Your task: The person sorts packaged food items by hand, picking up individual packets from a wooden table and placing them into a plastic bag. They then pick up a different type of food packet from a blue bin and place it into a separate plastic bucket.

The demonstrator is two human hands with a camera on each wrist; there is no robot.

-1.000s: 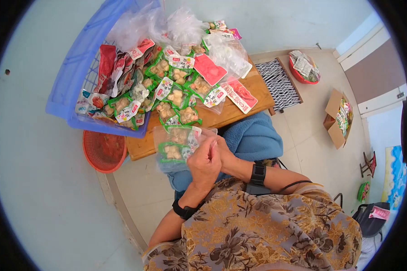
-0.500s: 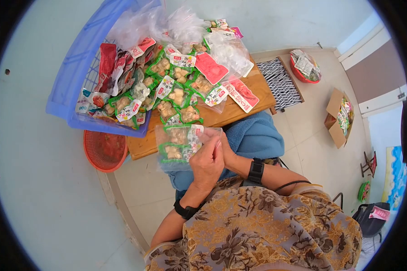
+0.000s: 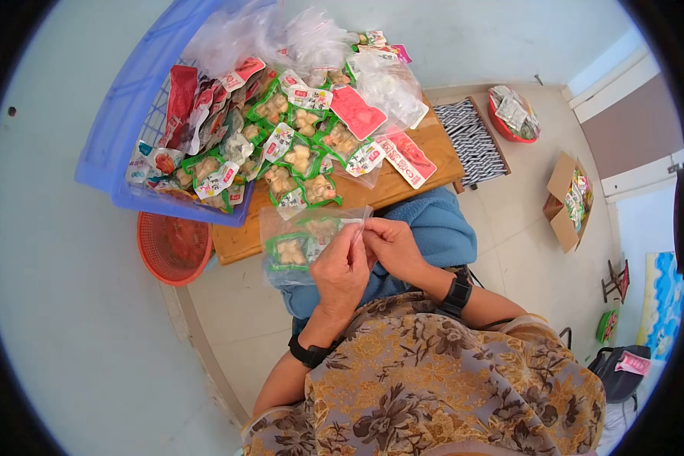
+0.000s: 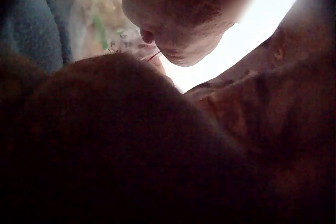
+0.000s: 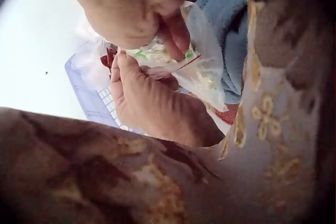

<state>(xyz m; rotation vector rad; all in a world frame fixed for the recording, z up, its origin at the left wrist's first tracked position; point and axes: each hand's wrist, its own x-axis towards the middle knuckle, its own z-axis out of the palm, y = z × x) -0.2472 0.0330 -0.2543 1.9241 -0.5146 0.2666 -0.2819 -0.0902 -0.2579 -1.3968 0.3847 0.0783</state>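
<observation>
Reference: head view, bag at the clock centre, 12 o'clock at the top.

The clear bag point(image 3: 270, 230) is in front of the table point(image 3: 232, 245), overlapping its near edge in view; whether it rests on a surface cannot be determined. Two green-edged packets point(image 3: 289, 251) show through the plastic, one above the other. The right wrist view shows a red strip point(image 5: 188, 61) along the bag.

Hands: both are at the bag's edge, close together. The left hand point(image 3: 340, 266), at 4 o'clock, has its fingers curled in and grips the edge. The right hand point(image 3: 393, 246), at 3 o'clock, pinches the edge between thumb and forefinger, with a very small gap between the fingertips. The left wrist view is too dark to show finger detail. Each wrist carries a black band point(image 3: 456, 296).

Surroundings:
- 12 o'clock: pile point(image 3: 299, 158) of packets on the table; clear plastic bags point(image 3: 317, 39) beyond it.
- 1 o'clock: red packet point(image 3: 356, 114) on the pile.
- 10 o'clock: blue basket point(image 3: 99, 152), tilted, with mixed packets inside.
- 9 o'clock: red basket point(image 3: 150, 254), below table level.
- 3 o'clock: blue cloth point(image 3: 437, 228), just beside the right hand; carton point(image 3: 561, 220) on the floor, well apart.
- 2 o'clock: red bowl point(image 3: 501, 128) on the floor.
</observation>
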